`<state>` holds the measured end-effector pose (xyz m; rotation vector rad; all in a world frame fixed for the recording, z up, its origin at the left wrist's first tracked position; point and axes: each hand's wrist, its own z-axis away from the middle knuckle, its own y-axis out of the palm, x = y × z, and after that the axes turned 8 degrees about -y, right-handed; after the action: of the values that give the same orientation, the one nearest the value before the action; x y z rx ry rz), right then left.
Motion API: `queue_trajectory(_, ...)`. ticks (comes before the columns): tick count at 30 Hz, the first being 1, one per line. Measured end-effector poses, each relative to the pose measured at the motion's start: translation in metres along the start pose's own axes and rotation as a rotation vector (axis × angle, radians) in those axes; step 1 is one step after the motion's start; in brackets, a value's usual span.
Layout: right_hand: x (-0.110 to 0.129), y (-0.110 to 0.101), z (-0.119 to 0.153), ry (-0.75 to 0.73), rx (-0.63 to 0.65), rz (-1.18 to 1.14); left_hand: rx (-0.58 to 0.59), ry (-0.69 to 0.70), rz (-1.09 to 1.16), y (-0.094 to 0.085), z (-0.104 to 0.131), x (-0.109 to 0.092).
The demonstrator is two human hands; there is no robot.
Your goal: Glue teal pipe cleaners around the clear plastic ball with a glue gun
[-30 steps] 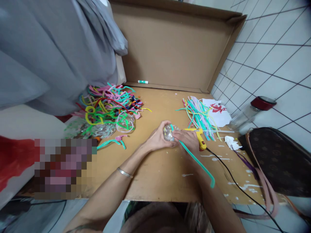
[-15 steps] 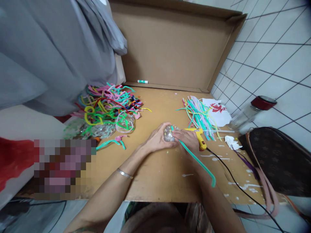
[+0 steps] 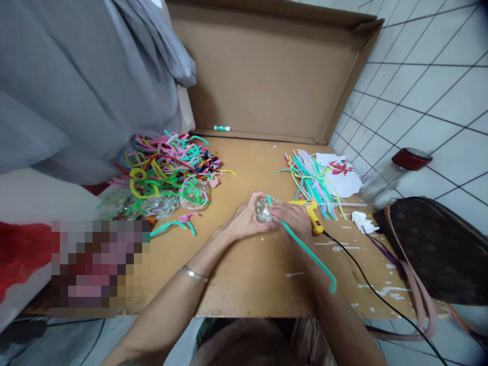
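My left hand point(image 3: 247, 217) is wrapped round a small clear plastic container point(image 3: 262, 211) above the middle of the table. My right hand point(image 3: 294, 219) presses its fingers against the container's right side, pinching a teal pipe cleaner point(image 3: 307, 248). One end of that pipe cleaner shows at the container's top; its long bent tail runs down over my right forearm. Just beyond my right hand lies a yellow hot glue gun point(image 3: 314, 219), partly hidden by the fingers, with a clear glue stick sticking out of its back.
Loose colourful pipe cleaners point(image 3: 171, 162) are heaped at the left, a straighter bundle point(image 3: 312, 183) at the back right. Paper with a red drawing point(image 3: 343, 175), a glass bottle point(image 3: 389, 178), crumpled tissue point(image 3: 364, 222) and a brown handbag point(image 3: 438, 249) stand right. The glue gun's cord point(image 3: 366, 277) crosses the table's right side.
The hands keep their grip on the container and the pipe cleaner, and the container looks slightly turned. The whole view has shifted very little.
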<state>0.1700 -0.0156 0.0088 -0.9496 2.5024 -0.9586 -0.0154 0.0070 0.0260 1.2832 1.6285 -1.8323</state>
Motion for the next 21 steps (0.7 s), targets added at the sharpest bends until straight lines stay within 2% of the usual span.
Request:
queue_trajectory(2, 0.0, 0.001, 0.0, -0.017, -0.027, -0.001, 0.003, 0.004, 0.005, 0.0, 0.0, 0.0)
queue_trajectory(7, 0.012, -0.004, -0.004, 0.104, -0.015, -0.031, 0.007, 0.048, 0.009, -0.001, -0.001, 0.002)
queue_trajectory(16, 0.011, -0.005, -0.003, 0.085, 0.028, -0.011, 0.018, 0.09, 0.006, -0.001, -0.002, 0.005)
queue_trajectory(21, 0.014, -0.006, -0.006, 0.085, -0.027, -0.013, 0.03, 0.094, 0.006, -0.002, -0.001, 0.003)
